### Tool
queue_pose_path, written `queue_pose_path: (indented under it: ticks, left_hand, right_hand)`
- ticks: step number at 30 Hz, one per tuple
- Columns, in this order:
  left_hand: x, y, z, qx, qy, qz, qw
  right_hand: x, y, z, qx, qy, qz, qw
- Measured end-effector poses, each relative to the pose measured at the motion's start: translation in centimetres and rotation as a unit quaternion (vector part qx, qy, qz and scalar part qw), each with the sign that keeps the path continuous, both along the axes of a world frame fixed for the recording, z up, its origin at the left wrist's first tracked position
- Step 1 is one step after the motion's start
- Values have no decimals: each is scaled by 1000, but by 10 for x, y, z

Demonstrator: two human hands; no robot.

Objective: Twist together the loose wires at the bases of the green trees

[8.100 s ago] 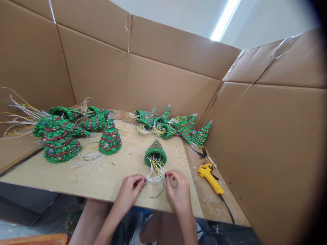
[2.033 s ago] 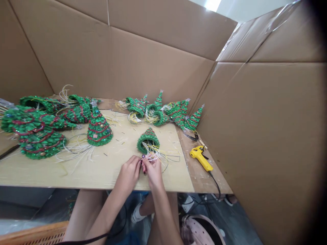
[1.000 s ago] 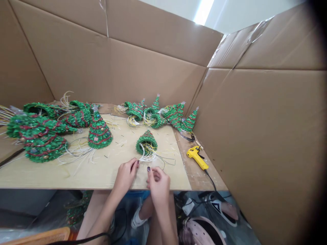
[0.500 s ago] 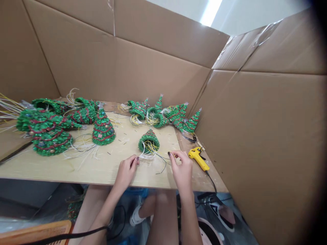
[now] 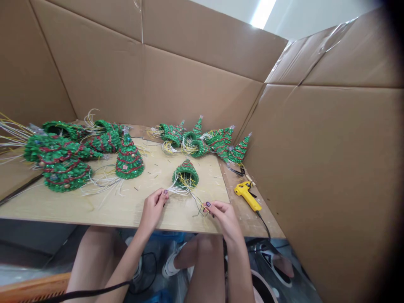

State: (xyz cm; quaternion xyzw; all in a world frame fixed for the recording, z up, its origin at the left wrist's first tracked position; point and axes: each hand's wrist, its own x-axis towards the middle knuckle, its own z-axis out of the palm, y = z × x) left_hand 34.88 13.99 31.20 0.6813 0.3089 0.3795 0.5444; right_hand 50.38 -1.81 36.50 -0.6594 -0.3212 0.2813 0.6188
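A small green Christmas tree [image 5: 185, 165] lies on its side in front of me, its hollow base facing my hands. White and yellow wires spill out of the opening. My left hand [image 5: 154, 207] is closed in a pinch on the bundle of white wires [image 5: 177, 190], left of the base. To the right and nearer the table edge, my right hand [image 5: 223, 213] pinches yellow and dark wires [image 5: 200, 203] from the same tree. Left of it, a decorated tree [image 5: 129, 160] with red garland stands upright, white wires trailing from under it.
A yellow glue gun [image 5: 248, 196] lies at the right, its cord running over the table edge. More trees [image 5: 65, 162] are heaped at the left, and others [image 5: 217, 143] lie along the back. Cardboard walls [image 5: 202, 75] enclose the table [image 5: 120, 208]. Wire scraps dot its surface.
My right hand has moved down and slightly inward, drawing the yellow and dark wires toward me. My left hand has shifted slightly and still pinches the white wires. The view has tilted a little.
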Motion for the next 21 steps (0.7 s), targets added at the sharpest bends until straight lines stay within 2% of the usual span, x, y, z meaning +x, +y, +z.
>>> queue_pose_path:
  ticks: [4,9,14,18,21]
  left_hand:
    - [0,0,0,-12,-11,2,1000]
    - [1,0,0,-12,-12,-1,1000]
    - [1,0,0,-10,-12,-4,1000]
    - [1,-1,-1,-7,-9,-10,1000]
    - [1,-1,0,-1,3,-14,1000]
  right_hand:
    - [0,7,-8,16,-3,-35,999]
    - [0,15,-13,10,-122,-70,990]
    - [-7,17,-8,32,-300,-56,952]
    - [-14,17,-2,38,-360,-39,931]
    - [-21,16,0,22,-395,-49,917]
